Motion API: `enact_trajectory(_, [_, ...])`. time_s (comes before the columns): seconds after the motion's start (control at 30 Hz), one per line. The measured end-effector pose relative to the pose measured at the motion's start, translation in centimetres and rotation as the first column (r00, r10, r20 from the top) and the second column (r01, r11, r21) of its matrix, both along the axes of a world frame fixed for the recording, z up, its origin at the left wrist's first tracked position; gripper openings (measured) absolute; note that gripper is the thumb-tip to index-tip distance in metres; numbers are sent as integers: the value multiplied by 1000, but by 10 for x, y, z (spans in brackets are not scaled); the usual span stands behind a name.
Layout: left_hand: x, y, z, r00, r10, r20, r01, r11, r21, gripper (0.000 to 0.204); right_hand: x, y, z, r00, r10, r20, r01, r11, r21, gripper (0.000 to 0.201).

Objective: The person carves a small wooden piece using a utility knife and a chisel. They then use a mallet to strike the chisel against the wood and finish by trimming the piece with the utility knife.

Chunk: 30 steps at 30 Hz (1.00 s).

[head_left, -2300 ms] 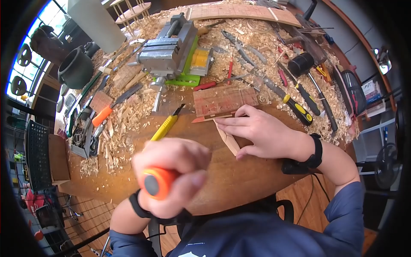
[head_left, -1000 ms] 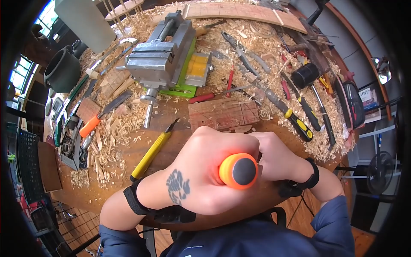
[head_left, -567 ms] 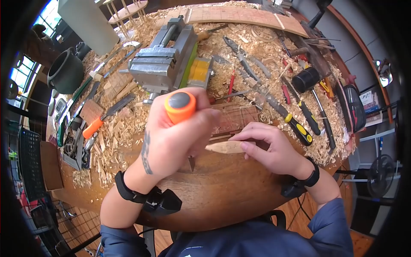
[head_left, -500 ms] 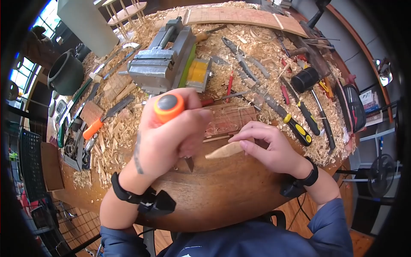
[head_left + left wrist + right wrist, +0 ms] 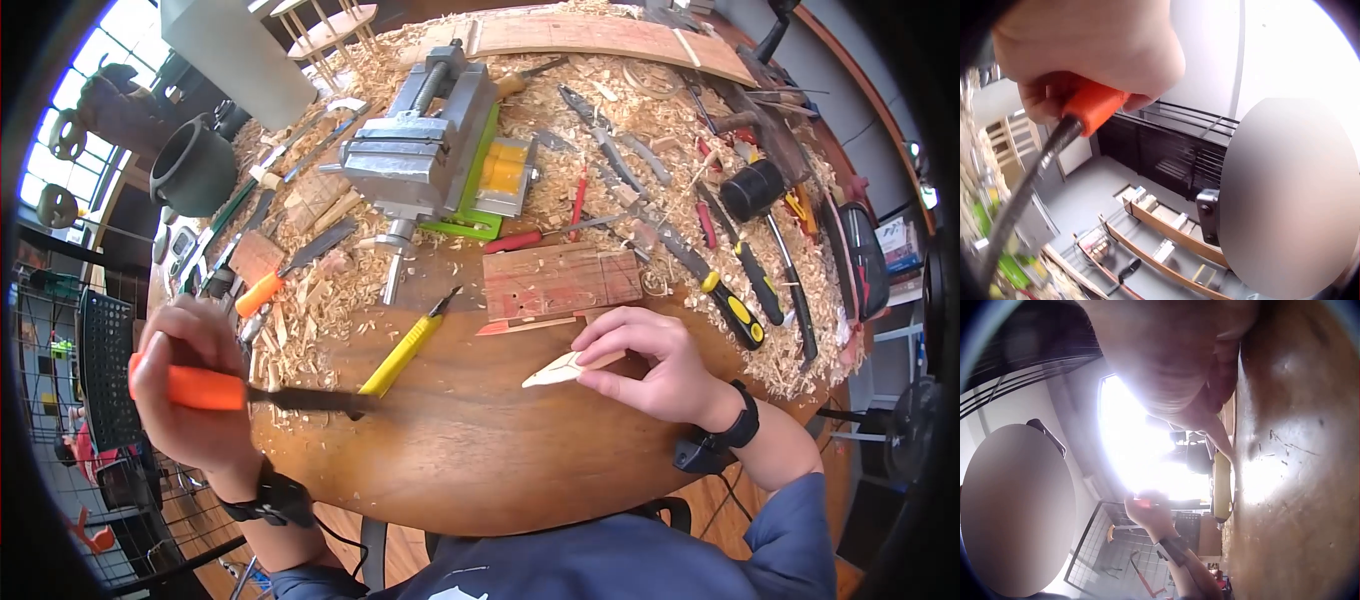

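Note:
My left hand (image 5: 192, 425), raised at the table's left side, grips the orange handle of a chisel (image 5: 212, 388). Its dark shank points right toward the table's middle and is blurred near the tip. In the left wrist view the fingers wrap the chisel's handle (image 5: 1094, 109), the long shank running down-left. My right hand (image 5: 655, 368) pinches a small pale wooden piece (image 5: 552, 374) with a pointed end and drawn lines, low over the table; the fingers cover its other end. Behind it lies a reddish wooden block (image 5: 560, 278) with a thin strip along its front.
A yellow utility knife (image 5: 402, 350) lies between the hands. Behind stands a metal vise (image 5: 410, 160) on a green base. Wood shavings surround another orange-handled chisel (image 5: 262, 293) at left, and a yellow-black handled tool (image 5: 735, 312) and black mallet (image 5: 752, 190) at right.
My left hand has swung from the middle to the left with the chisel, whose shank now points right. The right hand still pinches the wooden piece. The head view has shifted slightly.

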State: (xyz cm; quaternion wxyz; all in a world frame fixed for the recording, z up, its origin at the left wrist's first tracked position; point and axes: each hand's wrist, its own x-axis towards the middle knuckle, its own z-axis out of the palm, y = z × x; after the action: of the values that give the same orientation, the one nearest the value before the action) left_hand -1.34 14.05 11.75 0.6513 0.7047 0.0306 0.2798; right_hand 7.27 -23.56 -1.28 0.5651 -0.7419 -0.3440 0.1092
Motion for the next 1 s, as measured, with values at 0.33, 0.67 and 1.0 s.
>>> enact_trajectory(0.33, [27, 48, -29, 778, 614, 131, -507, 492, 708, 28, -3, -1, -3, 999, 44, -29, -44, 999, 16, 26])
enact_trajectory(0.67, [37, 38, -72, 943, 323, -78, 37, 131, 991, 27, -4, 1, -1, 1000, 16, 0, -16, 999, 47, 27])
enact_trajectory(1.0, [27, 11, -72, 925, 348, -150, 115, 118, 986, 29, -2, -1, -3, 996, 40, 83, -40, 999, 0, 25])
